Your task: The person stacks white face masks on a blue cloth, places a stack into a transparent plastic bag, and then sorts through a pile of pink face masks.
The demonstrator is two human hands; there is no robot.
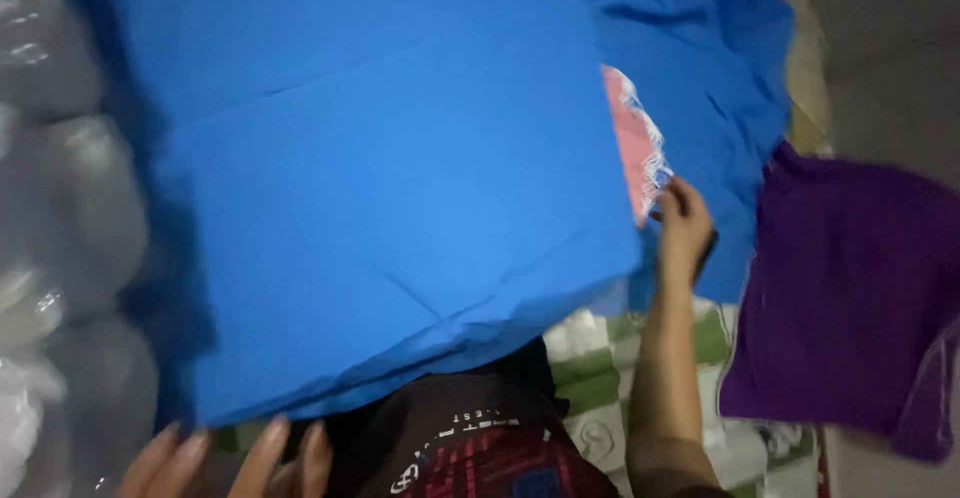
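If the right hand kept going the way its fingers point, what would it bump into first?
The right hand points up toward the pink cloth peeking out beside the big blue cloth. Its fingertips look already at the pink edge, so that comes first, though depth is hard to judge.

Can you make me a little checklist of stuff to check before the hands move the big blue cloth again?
1. Left hand on the near edge of the blue cloth: ok, its fingers touch the hem.
2. Right hand at the cloth's far side: ok, it rests at the edge beside a pink piece.
3. Firm grip in either hand: cannot tell, the cloth hides the palms.
4. Blue cloth lying flat: not ok, creases run across it and more blue fabric is bunched at the top right.
5. Purple cloth apart from the blue one: cannot tell, their edges meet in a blur.
6. Checked green and white cover underneath: ok, it shows below the cloth.
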